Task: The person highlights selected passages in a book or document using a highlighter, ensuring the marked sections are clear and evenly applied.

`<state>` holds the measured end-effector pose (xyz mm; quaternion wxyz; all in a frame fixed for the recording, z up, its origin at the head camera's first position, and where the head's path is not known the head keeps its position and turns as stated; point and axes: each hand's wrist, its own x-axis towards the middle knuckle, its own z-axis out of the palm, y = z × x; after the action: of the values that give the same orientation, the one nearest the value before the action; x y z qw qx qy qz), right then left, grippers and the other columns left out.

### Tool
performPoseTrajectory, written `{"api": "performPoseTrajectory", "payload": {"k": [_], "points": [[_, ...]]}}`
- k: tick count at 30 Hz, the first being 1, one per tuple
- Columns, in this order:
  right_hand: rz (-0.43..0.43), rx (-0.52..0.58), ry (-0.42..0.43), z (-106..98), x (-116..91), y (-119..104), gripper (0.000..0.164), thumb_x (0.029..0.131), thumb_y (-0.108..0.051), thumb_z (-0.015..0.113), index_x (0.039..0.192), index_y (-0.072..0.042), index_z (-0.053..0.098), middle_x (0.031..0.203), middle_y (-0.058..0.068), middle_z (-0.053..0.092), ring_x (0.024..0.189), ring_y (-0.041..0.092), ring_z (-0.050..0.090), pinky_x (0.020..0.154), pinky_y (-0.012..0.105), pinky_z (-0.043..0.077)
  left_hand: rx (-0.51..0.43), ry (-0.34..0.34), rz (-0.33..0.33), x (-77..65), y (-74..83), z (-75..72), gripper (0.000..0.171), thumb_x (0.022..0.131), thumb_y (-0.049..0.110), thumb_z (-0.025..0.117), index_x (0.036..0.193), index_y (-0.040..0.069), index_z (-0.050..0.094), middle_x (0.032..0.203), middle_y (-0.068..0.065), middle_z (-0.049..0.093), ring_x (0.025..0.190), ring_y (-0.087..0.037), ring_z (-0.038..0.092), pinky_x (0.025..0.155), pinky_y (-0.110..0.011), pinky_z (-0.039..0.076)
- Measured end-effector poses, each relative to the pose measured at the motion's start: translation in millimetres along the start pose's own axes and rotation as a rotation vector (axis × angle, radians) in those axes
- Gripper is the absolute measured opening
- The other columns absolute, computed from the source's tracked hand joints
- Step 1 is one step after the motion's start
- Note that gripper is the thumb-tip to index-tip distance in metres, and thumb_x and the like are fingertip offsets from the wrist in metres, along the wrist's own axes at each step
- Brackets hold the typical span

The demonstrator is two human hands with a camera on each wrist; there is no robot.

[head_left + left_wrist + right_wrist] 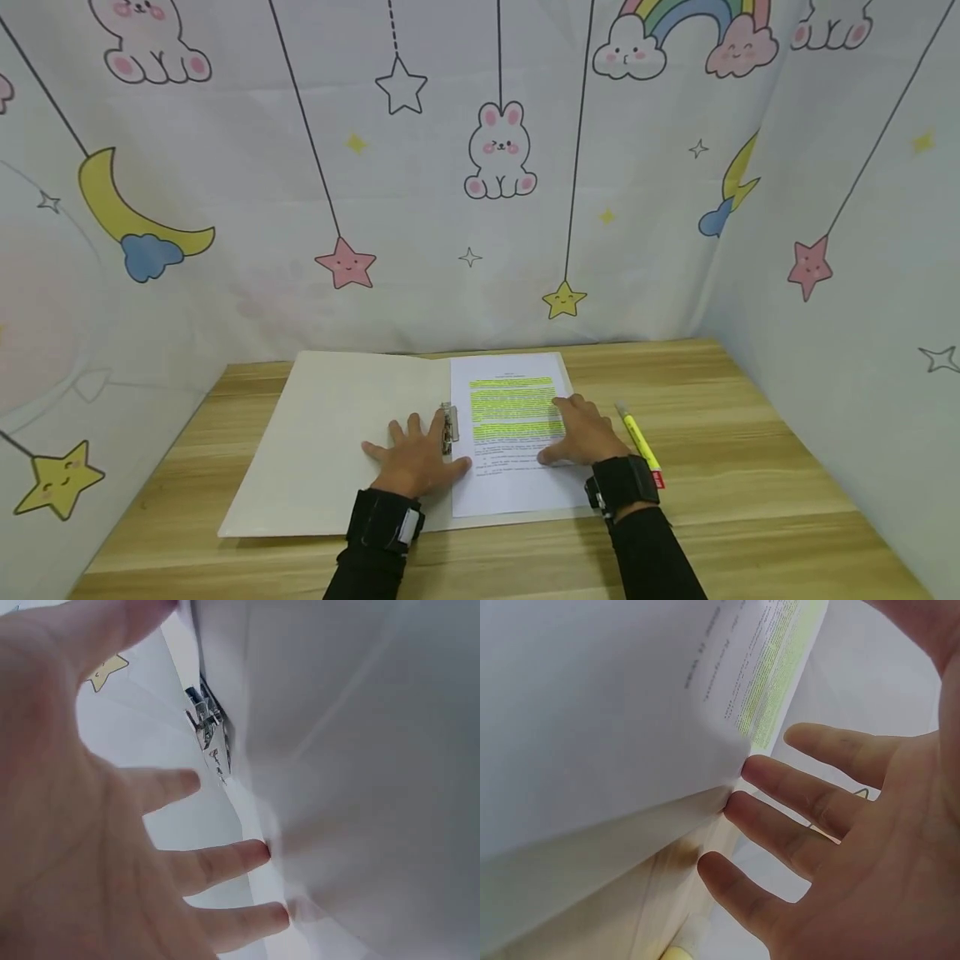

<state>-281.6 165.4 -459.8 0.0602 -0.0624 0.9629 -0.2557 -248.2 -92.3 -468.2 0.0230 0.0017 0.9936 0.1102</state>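
Observation:
A white folder [322,442] lies spread flat on the table, with a metal clip [450,428] at its spine. On its right side rests a printed sheet [517,493], the upper lines highlighted yellow. My left hand [415,463] has its fingers spread over the left cover beside the clip, thumb reaching onto the sheet's left edge. In the left wrist view, fingertips touch the cover. Spread over the sheet's right edge is my right hand [591,437]. The right wrist view shows its fingertips along the edge of the paper [615,720] and the folder.
A yellow highlighter [639,440] with a red end lies just right of the right hand. The wooden table [750,500] meets white cloth walls [420,308] printed with stars, rabbits and moons at the back and both sides.

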Motion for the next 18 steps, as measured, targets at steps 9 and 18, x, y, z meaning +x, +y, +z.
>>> {"api": "performPoseTrajectory", "payload": {"k": [9,18], "points": [[-0.003,0.005,0.005,-1.6,-1.0,-3.2,0.099,0.062,-0.026,0.096,0.145,-0.002,0.047,0.142,0.02,0.048,0.123,0.037,0.046,0.105,0.063,0.037,-0.039,-0.004,0.023,-1.5,3.9,0.0,0.066,0.079,0.058,0.072,0.139,0.036,0.057,0.143,-0.025,0.045,0.128,-0.053,0.038,0.09,-0.092,0.018],[0.011,-0.002,-0.003,-1.2,-1.4,-4.4,0.098,0.063,-0.026,0.096,0.145,-0.004,0.047,0.142,0.02,0.048,0.123,0.037,0.046,0.104,0.063,0.038,0.009,-0.033,0.036,-3.0,5.9,0.5,0.064,0.081,0.059,0.07,0.138,0.034,0.058,0.143,-0.025,0.043,0.13,-0.054,0.036,0.09,-0.092,0.018]]}}
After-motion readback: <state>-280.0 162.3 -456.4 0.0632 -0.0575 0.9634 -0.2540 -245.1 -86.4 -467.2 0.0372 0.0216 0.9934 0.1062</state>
